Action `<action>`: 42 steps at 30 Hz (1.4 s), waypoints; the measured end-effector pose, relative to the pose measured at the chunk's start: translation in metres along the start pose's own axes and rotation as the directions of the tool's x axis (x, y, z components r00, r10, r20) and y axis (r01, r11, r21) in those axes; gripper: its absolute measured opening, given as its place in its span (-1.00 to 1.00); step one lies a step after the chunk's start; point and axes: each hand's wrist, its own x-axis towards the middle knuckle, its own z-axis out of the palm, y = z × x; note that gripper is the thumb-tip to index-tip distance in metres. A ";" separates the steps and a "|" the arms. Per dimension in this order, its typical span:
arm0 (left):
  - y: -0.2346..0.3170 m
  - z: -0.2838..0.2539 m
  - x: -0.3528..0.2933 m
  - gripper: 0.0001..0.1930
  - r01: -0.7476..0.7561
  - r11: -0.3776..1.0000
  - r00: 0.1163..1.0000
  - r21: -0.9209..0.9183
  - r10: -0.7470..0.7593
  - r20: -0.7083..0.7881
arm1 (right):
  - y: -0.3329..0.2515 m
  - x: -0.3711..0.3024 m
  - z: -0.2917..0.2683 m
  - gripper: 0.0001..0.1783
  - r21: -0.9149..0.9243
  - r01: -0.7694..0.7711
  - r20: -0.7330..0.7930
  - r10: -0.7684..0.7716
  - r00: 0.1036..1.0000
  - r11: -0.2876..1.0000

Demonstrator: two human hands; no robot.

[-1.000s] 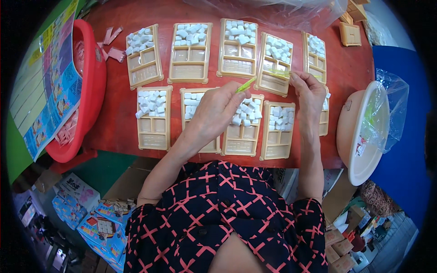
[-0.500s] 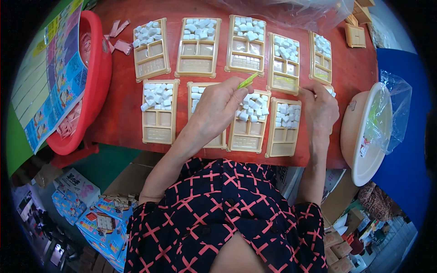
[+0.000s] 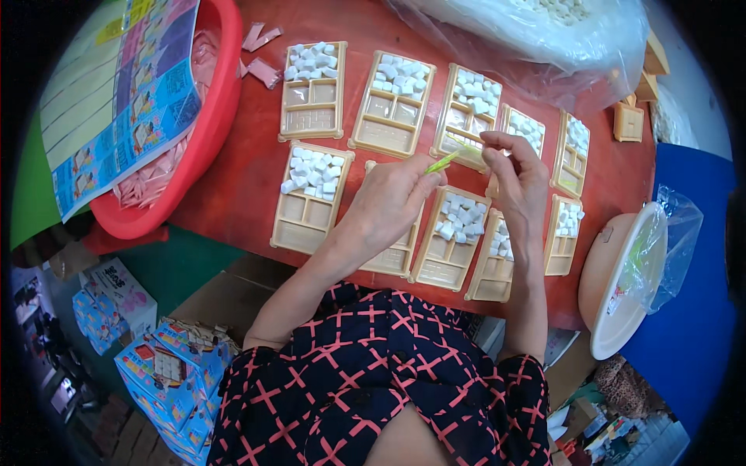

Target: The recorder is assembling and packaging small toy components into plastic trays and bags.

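My left hand (image 3: 385, 206) is closed on a small bunch of thin yellow-green strips (image 3: 441, 163), which stick out past the thumb and index finger. Facing it, my right hand (image 3: 519, 182) bends its thumb and index finger around the end of a pale, blurred yellow-green strip (image 3: 468, 147). That strip lies over the lower compartment of the third back-row tray (image 3: 443, 116). White cubes (image 3: 475, 89) fill this tray's top compartment. Another strip (image 3: 571, 183) lies in the rightmost back tray. My hands and forearms partly cover several trays.
Two rows of beige compartment trays stand on the red table (image 3: 225, 163). At left is a red basin (image 3: 225, 93) of pink packets, with a printed sheet (image 3: 116, 109) over it. A cream bowl (image 3: 602, 272) sits at right; a large clear plastic bag (image 3: 559, 54) lies behind.
My right hand has gone left, from beside the right-hand trays to the third back tray, near my left hand. The whole view has shifted, showing more of the plastic bag.
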 end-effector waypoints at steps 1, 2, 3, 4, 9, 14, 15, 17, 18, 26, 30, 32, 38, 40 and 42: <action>-0.002 -0.001 0.002 -0.79 0.009 1.000 1.000 0.024 -0.009 0.014 | -0.006 -0.001 0.002 -0.85 0.239 -0.059 0.047 0.049 0.998 0.969; -0.002 0.000 0.003 -0.79 0.012 0.999 0.999 0.050 -0.013 0.035 | -0.012 -0.001 0.002 -0.83 0.265 -0.087 0.099 0.062 0.993 0.960; -0.004 0.002 0.003 -0.79 0.009 0.999 0.999 0.046 -0.010 0.033 | -0.011 0.003 0.002 -0.83 0.262 -0.083 0.099 0.059 0.993 0.962; -0.008 0.005 0.002 -0.79 -0.066 0.998 0.998 0.023 0.066 -0.008 | -0.009 0.012 0.003 -0.83 0.000 0.056 0.010 -0.056 0.998 0.998; -0.011 0.000 -0.003 -0.76 -0.129 0.991 0.990 0.030 0.131 -0.046 | 0.021 0.049 0.006 -0.81 -0.357 0.209 -0.043 -0.239 0.970 0.911; -0.013 -0.007 -0.008 -0.76 -0.059 0.997 0.996 0.056 0.062 -0.061 | 0.021 0.052 0.014 -0.82 -0.500 0.271 0.004 -0.311 0.950 0.822; -0.013 -0.008 -0.008 -0.76 -0.053 0.997 0.996 0.053 0.057 -0.066 | 0.022 0.052 0.015 -0.83 -0.456 0.260 -0.005 -0.295 0.955 0.851; -0.014 -0.008 -0.009 -0.77 -0.043 0.998 0.998 0.049 0.045 -0.048 | 0.023 0.055 0.013 -0.83 -0.413 0.248 -0.013 -0.278 0.960 0.876; -0.014 -0.008 -0.009 -0.77 -0.043 0.998 0.998 0.047 0.045 -0.048 | 0.024 0.059 0.011 -0.83 -0.362 0.235 -0.053 -0.272 0.961 0.902; -0.012 -0.011 -0.003 -0.75 -0.059 0.998 0.997 0.007 0.059 -0.043 | 0.011 0.082 0.002 -0.77 -0.448 0.123 -0.015 -0.145 0.989 0.886; -0.016 -0.014 -0.003 -0.76 -0.039 0.999 0.999 0.035 0.040 -0.036 | -0.026 0.040 0.007 -0.77 -0.040 0.204 0.186 -0.193 0.963 0.978; -0.021 -0.012 -0.005 -0.78 -0.101 0.995 0.993 0.008 0.102 -0.067 | -0.038 0.018 0.014 -0.75 0.028 0.322 0.343 -0.311 0.886 0.946; -0.019 -0.034 -0.024 -0.79 -0.087 0.989 0.994 0.117 0.079 0.071 | -0.041 0.000 0.025 -0.86 -0.125 0.379 0.408 -0.300 0.862 0.917; -0.020 -0.039 -0.029 -0.81 -0.097 0.981 0.995 0.167 0.091 0.047 | -0.049 -0.003 0.031 -0.86 -0.143 0.438 0.410 -0.350 0.843 0.887; -0.017 -0.045 -0.033 -0.83 -0.124 0.958 0.992 0.257 0.123 0.017 | -0.058 -0.004 0.037 -0.86 -0.212 0.553 0.420 -0.436 0.796 0.805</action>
